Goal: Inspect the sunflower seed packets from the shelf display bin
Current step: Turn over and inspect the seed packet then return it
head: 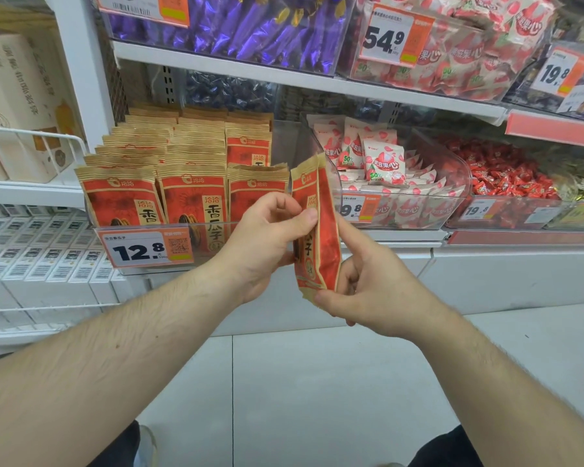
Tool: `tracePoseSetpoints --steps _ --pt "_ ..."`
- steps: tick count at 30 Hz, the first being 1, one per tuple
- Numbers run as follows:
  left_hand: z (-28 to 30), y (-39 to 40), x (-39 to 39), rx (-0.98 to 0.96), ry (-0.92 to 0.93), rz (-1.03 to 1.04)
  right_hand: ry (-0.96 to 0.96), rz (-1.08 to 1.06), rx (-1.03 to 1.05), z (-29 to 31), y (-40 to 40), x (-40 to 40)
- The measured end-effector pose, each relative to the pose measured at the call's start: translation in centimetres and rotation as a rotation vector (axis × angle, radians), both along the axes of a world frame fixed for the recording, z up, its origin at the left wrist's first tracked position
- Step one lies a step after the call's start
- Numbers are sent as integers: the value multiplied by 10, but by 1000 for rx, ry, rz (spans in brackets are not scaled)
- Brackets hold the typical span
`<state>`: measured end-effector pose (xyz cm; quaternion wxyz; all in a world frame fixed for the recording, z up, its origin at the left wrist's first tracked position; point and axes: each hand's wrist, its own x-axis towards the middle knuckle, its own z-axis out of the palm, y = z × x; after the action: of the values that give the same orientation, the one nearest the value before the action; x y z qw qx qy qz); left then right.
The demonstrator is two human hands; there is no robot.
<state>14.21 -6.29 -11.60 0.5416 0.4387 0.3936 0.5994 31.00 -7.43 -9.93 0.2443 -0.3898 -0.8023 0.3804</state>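
A red and tan sunflower seed packet (321,237) stands upright and edge-on between both hands, in front of the shelf. My left hand (267,244) pinches its left side with thumb and fingers. Lower down, my right hand (368,284) grips the packet's bottom right, thumb under its lower corner. A second packet seems to lie against the first. Several more of the same packets (189,183) stand in rows in a clear display bin (149,264) at the left, with a 12.8 price tag (145,251) on its front.
To the right are clear bins of white strawberry sweet packs (381,163) and red wrapped candies (506,176). The upper shelf holds purple wrapped sweets (250,25). White boxed goods (41,257) fill a wire rack at the left. Pale floor tiles (317,382) lie below.
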Motion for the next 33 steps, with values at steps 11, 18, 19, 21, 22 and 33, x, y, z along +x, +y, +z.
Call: tracePoseSetpoints --steps 11,18,19,21,22,33 --pt "4 -2 1 -44 0 -25 -99 17 -1 0 -5 -2" --pt "-2 0 -4 -18 117 -108 195 -189 94 -7 9 3" --pt "-2 -1 -4 -16 144 -128 242 -207 87 -7 10 3" --pt "-2 -2 -2 -18 190 -155 288 -218 98 -5 10 2" --pt "-2 -3 -1 -19 209 -163 289 -224 117 -5 10 2" --pt "-2 -6 2 -61 282 -211 229 -267 67 -5 15 3"
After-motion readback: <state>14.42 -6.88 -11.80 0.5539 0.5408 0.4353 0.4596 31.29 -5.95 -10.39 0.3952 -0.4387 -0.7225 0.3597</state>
